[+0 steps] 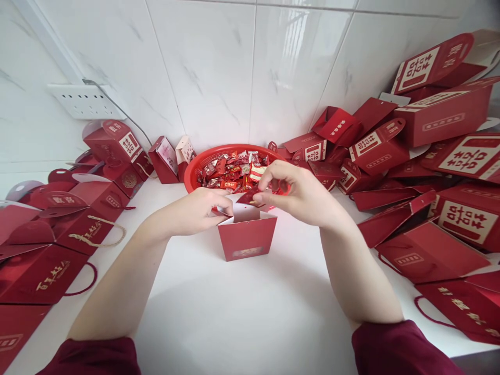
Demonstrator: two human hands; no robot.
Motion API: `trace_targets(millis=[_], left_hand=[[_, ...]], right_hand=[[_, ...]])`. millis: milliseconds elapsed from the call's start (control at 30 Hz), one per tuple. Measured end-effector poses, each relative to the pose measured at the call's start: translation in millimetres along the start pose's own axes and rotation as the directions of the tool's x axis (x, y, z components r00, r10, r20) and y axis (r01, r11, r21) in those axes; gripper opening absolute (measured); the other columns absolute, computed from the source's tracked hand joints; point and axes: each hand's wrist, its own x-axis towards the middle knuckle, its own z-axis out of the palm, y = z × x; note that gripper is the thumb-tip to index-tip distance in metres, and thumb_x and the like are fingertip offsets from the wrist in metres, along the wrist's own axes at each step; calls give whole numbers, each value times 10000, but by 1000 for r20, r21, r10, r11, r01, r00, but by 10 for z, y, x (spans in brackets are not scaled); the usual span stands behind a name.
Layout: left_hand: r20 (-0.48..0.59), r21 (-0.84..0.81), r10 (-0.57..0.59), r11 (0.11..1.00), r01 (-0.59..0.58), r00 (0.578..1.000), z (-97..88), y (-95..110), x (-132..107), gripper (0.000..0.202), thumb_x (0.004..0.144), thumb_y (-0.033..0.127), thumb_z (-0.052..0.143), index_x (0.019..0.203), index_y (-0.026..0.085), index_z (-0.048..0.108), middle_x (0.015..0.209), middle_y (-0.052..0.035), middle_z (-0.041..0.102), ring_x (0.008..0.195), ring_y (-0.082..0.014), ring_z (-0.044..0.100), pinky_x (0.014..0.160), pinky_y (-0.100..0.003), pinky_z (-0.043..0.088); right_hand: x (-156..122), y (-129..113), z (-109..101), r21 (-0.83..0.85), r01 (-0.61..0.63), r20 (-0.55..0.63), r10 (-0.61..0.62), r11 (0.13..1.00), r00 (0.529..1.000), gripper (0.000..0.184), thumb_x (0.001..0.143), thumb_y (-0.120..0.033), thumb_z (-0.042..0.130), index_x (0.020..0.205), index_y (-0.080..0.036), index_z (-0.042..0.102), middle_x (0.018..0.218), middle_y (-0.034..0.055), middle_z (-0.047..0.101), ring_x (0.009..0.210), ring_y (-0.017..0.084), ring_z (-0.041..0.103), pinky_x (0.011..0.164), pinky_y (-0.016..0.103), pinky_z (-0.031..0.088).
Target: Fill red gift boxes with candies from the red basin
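A red gift box (248, 237) stands upright on the white table, its top open and white inside. My left hand (195, 211) grips the box's left upper edge, with the fingers curled over the rim. Above the opening, my right hand (299, 192) pinches a small shiny dark red wrapped candy (248, 196) between thumb and fingers. Just behind the box sits a red plastic basket (192, 167) heaped with wrapped candies (230, 171), mostly red and some cream. The box's inside bottom is hidden from me.
Red gift boxes (74, 224) with rope handles line the left side. On the right, many more red boxes (437, 114) lie piled up, some open. Two small boxes (164, 161) stand left of the basket. A power socket (86, 101) with a cable is on the tiled wall.
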Motion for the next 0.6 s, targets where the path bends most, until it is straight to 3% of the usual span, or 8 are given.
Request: trace_targets(millis=[167,300,467,600], left_hand=[[-1,-10,2,1000,-2,1000,-11,1,-5,205,880,172,508,829,189,706,855,-6,649,710,-115,585,636,-214,412],[1,-3,16,1000,-16,1000,-14,0,-3,210,882,176,504,833,186,708,836,-9,640,720,-119,587,643,-214,415],[8,-12,20,1000,-20,1000,-17,-14,6,201,883,170,508,848,192,705,836,3,630,721,-113,579,654,-211,413],[8,-26,24,999,-24,1000,-20,-12,10,185,880,154,512,822,182,686,866,4,654,744,-111,594,673,-205,420]], right_hand=[[6,49,-83,295,-152,-2,160,943,987,265,862,-421,706,785,-192,597,706,3,609,626,142,599,583,281,518],[7,53,-75,436,-197,22,208,878,978,345,823,-511,732,818,-192,601,696,22,655,653,182,692,624,321,601],[7,61,-22,401,-208,71,196,892,978,295,858,-468,706,821,-189,615,727,32,698,700,196,724,650,320,607],[6,61,-19,254,-175,117,150,951,982,205,928,-372,617,833,-194,651,789,27,719,702,173,698,645,296,554]])
